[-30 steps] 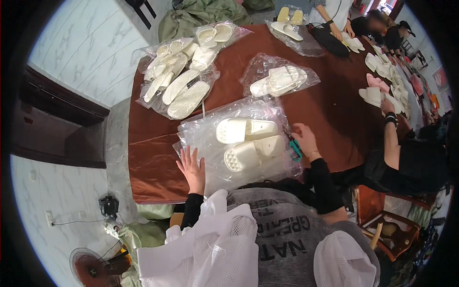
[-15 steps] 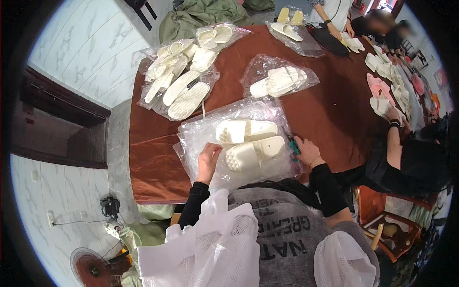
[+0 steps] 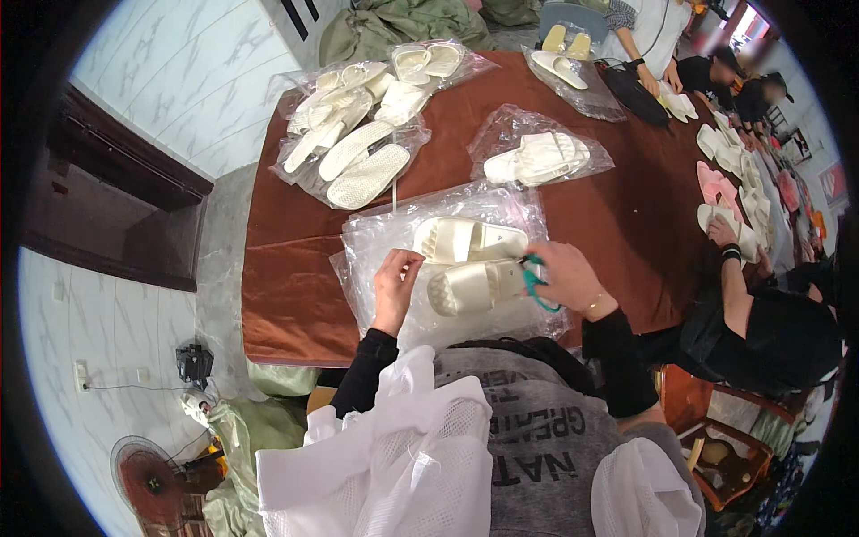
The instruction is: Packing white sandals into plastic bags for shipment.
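Note:
A pair of cream slippers lies side by side on a stack of clear plastic bags (image 3: 367,242) in front of me. The far slipper (image 3: 447,240) and the near slipper (image 3: 465,288) both have a textured footbed and a wide strap. My left hand (image 3: 394,285) is by their left ends, thumb and fingertips pinched together; whatever is between them is too small to make out. At the right ends, my right hand (image 3: 573,282) is closed round green-handled scissors (image 3: 537,285). Its fingers hide the blades, which point toward the slippers.
Bagged slippers (image 3: 367,166) are piled at the far left of the brown-covered table (image 3: 286,268), and another bagged pair (image 3: 541,159) lies beyond my work. Co-workers handle slippers along the right side; one person's hand (image 3: 720,231) is near a pink pair (image 3: 718,188). A fan (image 3: 152,483) stands lower left.
My right hand has lifted the scissors and brought them left, up to the slippers' right ends. My left hand stays pinched beside the slippers, slightly nearer the far one. The view has shifted a little.

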Demonstrator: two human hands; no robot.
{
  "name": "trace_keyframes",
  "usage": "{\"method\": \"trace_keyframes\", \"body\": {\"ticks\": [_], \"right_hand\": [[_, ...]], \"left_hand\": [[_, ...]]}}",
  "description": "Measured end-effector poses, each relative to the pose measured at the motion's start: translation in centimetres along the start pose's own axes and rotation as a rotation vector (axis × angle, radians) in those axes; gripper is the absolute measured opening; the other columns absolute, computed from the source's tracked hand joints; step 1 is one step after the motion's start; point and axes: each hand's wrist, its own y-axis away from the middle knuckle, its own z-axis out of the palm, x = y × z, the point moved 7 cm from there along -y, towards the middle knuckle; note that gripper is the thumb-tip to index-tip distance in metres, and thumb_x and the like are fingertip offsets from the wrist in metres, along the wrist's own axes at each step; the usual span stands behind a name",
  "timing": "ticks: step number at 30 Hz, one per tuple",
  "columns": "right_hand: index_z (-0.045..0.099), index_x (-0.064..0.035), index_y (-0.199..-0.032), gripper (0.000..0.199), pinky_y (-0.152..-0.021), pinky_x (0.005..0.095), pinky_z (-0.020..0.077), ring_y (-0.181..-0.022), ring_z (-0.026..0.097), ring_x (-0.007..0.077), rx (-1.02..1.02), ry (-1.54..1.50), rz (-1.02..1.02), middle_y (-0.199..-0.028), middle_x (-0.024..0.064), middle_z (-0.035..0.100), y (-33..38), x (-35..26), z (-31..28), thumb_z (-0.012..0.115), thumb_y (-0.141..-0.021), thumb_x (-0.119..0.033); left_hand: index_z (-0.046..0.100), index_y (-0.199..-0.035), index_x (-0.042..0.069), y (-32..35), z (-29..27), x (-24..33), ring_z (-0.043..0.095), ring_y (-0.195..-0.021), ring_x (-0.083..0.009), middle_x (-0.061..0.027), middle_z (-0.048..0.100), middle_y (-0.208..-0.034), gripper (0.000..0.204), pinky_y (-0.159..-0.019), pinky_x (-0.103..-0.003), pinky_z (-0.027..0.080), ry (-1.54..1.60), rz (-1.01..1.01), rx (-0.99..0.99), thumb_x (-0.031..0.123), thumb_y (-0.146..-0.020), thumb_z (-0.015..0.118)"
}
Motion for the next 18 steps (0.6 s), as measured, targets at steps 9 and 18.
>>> {"method": "trace_keyframes", "body": {"ticks": [9, 18], "right_hand": [[0.063, -0.0160, -0.095, 0.034, -0.082, 0.0513, 0.0441, -0.083, 0.064, 0.0302, -0.043, 0.415, -0.354, -0.078, 0.0114, 0.063, -4.5, -6.8, 5.3, 0.072, -0.068, -0.035], [0.062, -0.0227, -0.114, 0.042, -0.078, 0.0419, 0.0506, -0.087, 0.063, 0.0306, -0.155, 0.208, -0.086, -0.084, 0.0082, 0.064, -4.1, -4.5, 3.9, 0.070, -0.073, -0.030]], "left_hand": [[0.066, -0.091, 0.002, -0.2, 0.7, 0.5, 0.064, -0.077, -0.0204, -0.0086, 0.065, -0.089, 0.006, -0.069, -0.030, 0.051, 0.034, 0.033, 0.011, 0.001, -0.085, 0.067], [0.065, -0.093, 0.001, 2.1, -4.6, -3.0, 0.063, -0.081, -0.0144, -0.0081, 0.065, -0.090, 0.006, -0.072, -0.026, 0.050, 0.178, -0.174, 0.189, 0.000, -0.088, 0.064]]}}
